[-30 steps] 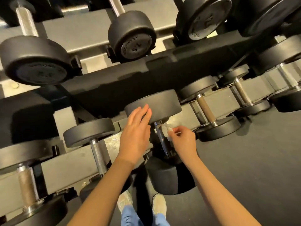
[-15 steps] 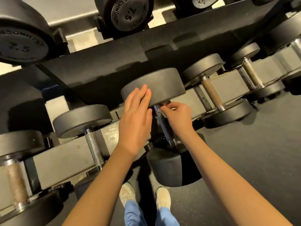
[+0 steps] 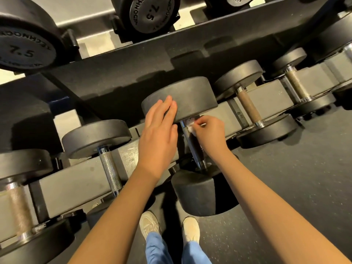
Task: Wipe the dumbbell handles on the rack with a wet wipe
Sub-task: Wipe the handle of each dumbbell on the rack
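— Handle [image 3: 192, 144] news? Where is the wipe sitting?
— I am pressing the wet wipe [image 3: 191, 127] against the handle's twelve o'clock end, right under the far head [image 3: 190, 96]. A second ago it was lying lower, about mid-bar, and it has been travelling up since.
— So the stroke is finishing?
— I am judging so. The bar towards six o'clock, down to the near head [image 3: 198, 195], is showing bare, probably wiped already. I cannot tell whether its underside is getting covered.
— And your fingers?
— My right hand [image 3: 209, 134] is pinching the wipe, fingertips [image 3: 199, 122] narrowed on it and meeting the bar from its three o'clock side. My left hand [image 3: 158, 138] is staying flat at nine o'clock, fingers straight and together on the far head, steadying it.
— Neighbours?
— The knurled dumbbell [image 3: 110, 168] at eight o'clock and the brownish-handled dumbbell [image 3: 248, 108] at two o'clock are sitting on the rack rail [image 3: 76, 180]. No hand is touching them, so I am expecting them next.
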`<act>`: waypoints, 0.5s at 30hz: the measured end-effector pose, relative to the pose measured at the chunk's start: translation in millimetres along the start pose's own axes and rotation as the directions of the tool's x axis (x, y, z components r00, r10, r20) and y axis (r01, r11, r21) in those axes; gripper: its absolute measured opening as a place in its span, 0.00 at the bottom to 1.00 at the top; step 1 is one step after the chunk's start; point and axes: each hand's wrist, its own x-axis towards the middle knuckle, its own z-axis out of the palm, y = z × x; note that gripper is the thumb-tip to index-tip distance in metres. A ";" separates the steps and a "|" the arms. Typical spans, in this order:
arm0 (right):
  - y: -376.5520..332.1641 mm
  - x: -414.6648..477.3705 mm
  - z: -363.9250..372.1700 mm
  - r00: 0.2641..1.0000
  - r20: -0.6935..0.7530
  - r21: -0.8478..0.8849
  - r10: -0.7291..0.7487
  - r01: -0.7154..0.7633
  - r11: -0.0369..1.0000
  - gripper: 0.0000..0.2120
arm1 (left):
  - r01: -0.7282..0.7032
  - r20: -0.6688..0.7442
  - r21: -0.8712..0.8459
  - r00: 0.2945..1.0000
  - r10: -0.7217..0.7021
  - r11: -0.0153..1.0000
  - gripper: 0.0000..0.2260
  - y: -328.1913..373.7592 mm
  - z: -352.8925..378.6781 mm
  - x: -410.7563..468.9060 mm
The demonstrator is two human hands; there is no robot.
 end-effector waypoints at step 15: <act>15.6 -21.1 -22.2 0.965 0.262 -0.434 0.027 0.093 0.896 0.03 | -0.034 0.016 -0.027 0.999 0.034 0.999 0.25 -7.3 1.8 0.5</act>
